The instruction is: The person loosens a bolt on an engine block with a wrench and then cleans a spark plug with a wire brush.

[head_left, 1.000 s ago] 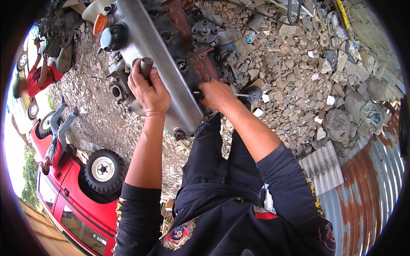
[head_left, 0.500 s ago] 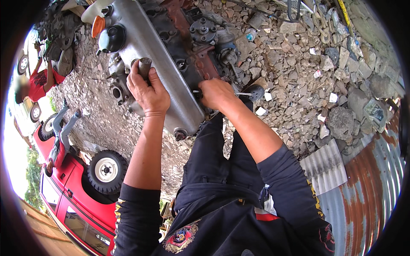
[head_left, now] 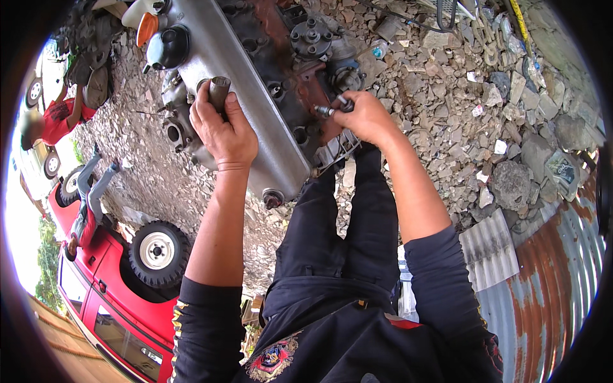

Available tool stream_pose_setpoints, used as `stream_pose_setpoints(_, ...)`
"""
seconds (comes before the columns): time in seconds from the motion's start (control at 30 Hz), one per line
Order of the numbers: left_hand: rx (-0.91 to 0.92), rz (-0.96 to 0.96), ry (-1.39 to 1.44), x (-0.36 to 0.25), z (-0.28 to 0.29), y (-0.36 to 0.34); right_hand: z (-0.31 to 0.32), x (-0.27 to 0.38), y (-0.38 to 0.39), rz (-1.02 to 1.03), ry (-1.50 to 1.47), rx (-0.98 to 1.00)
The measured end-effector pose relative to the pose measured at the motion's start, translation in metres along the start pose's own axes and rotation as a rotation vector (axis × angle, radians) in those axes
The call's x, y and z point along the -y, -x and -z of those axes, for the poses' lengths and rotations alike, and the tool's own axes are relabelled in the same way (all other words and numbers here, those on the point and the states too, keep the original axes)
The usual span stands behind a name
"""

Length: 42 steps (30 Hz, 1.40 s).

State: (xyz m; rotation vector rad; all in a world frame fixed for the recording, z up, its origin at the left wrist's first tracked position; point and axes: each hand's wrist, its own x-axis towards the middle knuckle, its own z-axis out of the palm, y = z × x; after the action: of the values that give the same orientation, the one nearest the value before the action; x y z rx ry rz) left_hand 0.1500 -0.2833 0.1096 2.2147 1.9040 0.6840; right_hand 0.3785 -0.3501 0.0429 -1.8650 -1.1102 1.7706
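My left hand (head_left: 225,137) rests on the grey metal valve cover (head_left: 246,102) of an engine. Its fingers are closed around a dark, hollow metal socket (head_left: 219,90) standing upright. On the other side of the cover, my right hand (head_left: 367,120) is raised over the engine's edge, its fingers pinched on a spark plug (head_left: 324,111). A second dark, rounded metal tip (head_left: 346,103) pokes out between those fingers; I cannot tell if it is another plug. Below the hand, round plug holes show in the dark cylinder head (head_left: 300,136). A distributor (head_left: 311,38) sits farther up.
A black oil cap (head_left: 168,47) and an orange cap (head_left: 147,29) stand at the cover's far end. Broken stones (head_left: 440,102) cover the ground. Rusty corrugated sheets (head_left: 543,274) lie at right. At left are a red vehicle (head_left: 121,274) and two people, one in a red shirt (head_left: 56,122).
My right hand has lifted off the engine's side and moved up and right; the spark plug now shows in its fingers. My left hand stays on the cover with the socket.
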Motion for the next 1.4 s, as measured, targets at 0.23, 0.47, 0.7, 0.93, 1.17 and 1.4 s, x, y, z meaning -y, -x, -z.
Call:
stream_pose_setpoints(0.23, -0.023, -0.016, 0.038, 0.004, -0.003, 0.0, -0.006, -0.012, -0.002, -0.022, -0.214, -0.193)
stream_pose_setpoints(0.47, -0.047, -0.043, 0.041, 0.004, -0.003, -0.001, -0.004, -0.002, 0.011, -0.027, -0.362, -0.156)
stream_pose_setpoints(0.7, -0.029, -0.05, 0.053, 0.007, -0.002, 0.0, -0.013, -0.001, 0.007, -0.049, -0.386, -0.259)
stream_pose_setpoints(0.93, -0.066, -0.019, 0.055, 0.007, -0.001, 0.002, -0.04, -0.017, -0.014, -0.028, -0.327, -0.306)
stream_pose_setpoints(1.17, -0.032, 0.011, 0.081, 0.002, 0.003, -0.001, -0.074, -0.049, -0.065, -0.049, -0.311, -0.432)
stream_pose_setpoints(1.4, -0.024, 0.023, 0.074, 0.001, 0.004, -0.001, -0.076, -0.036, -0.073, -0.135, 0.217, -0.355)
